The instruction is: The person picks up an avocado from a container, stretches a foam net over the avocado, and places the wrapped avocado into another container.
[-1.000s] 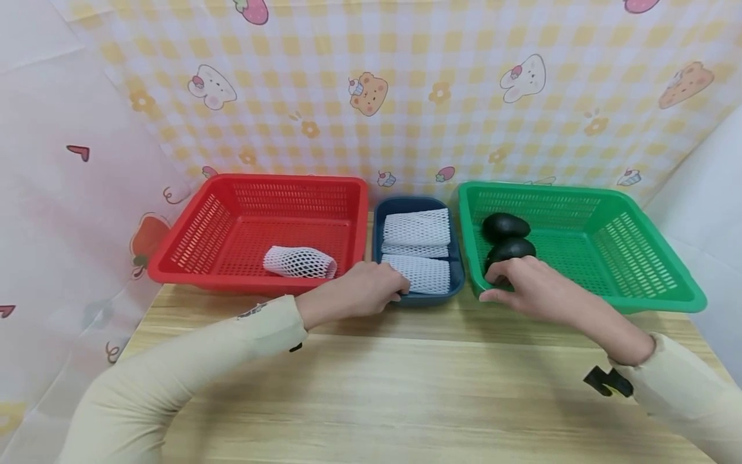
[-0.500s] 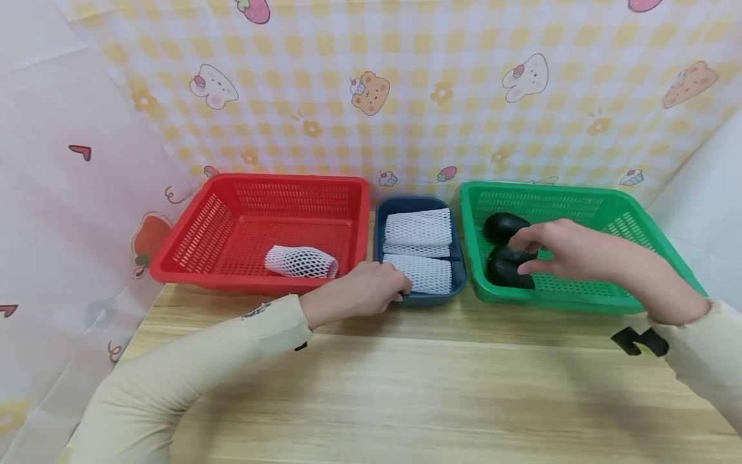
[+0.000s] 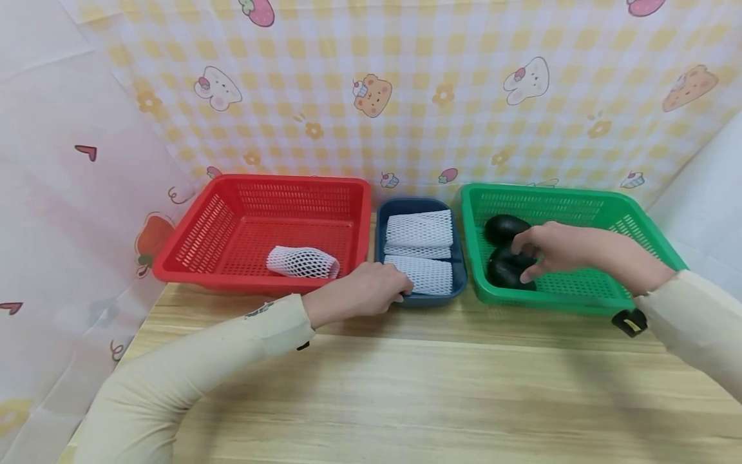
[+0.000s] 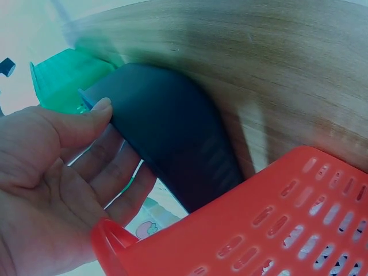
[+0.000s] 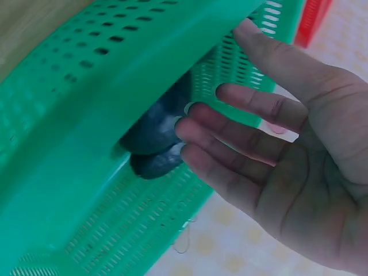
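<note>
My left hand (image 3: 371, 288) holds the front left rim of a small dark blue tray (image 3: 462, 277). The left wrist view shows the thumb on the tray's outer wall (image 4: 167, 132) and the fingers over the rim. Folded white foam net sleeves (image 3: 420, 274) lie in the tray. Over the green basket (image 3: 585, 303), my right hand (image 3: 559, 248) hovers with loosely bent fingers, close to dark, smooth, avocado-like fruits (image 3: 505, 229). In the right wrist view nothing is between thumb and fingers; the fruits (image 5: 155, 132) are partly hidden behind the basket's wall.
A red basket (image 3: 255, 278) stands left of the tray, with an opened-out foam net sleeve (image 3: 301, 262) inside. All three containers stand on a wooden table (image 3: 406, 393), against a yellow checked cloth (image 3: 406, 96) at the back.
My right hand has moved right and back from the green basket's front left corner, its fingers coming away from the nearer dark fruit. My left hand stays on the tray rim.
</note>
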{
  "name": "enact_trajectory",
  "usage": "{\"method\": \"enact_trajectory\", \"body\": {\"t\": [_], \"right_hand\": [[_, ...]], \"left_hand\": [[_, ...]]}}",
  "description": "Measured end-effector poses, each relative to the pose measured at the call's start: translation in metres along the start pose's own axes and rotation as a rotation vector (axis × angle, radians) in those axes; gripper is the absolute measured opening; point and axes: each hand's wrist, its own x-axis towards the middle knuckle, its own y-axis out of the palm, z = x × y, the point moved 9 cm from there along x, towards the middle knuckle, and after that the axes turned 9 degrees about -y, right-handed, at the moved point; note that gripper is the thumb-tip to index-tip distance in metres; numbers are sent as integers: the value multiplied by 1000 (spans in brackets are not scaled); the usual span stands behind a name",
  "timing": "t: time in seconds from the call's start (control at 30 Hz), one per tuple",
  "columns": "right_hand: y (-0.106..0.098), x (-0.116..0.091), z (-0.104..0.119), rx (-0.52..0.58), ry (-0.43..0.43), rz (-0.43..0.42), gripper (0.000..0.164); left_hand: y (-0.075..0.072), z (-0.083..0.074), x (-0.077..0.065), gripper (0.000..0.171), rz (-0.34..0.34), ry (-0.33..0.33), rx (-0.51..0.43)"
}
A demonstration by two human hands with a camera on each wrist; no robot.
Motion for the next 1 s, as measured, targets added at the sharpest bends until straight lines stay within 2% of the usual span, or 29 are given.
{"method": "enact_trajectory", "body": {"t": [0.33,0.47,0.7,0.83,1.0], "right_hand": [[11,19,-12,62,23,168,57],[19,24,-12,74,30,199,54],[26,35,-6,-2,5,223,39],[32,38,-8,22,38,259,46],[37,37,-11,102,106,291,59]], "left_hand": [[0,2,-1,41,7,-5,-11],[1,1,-1,40,11,-4,-6],[0,1,-1,36,8,-3,-1],[-1,1,-2,38,13,-4,-6],[0,0,-1,38,17,-2,-3]]}}
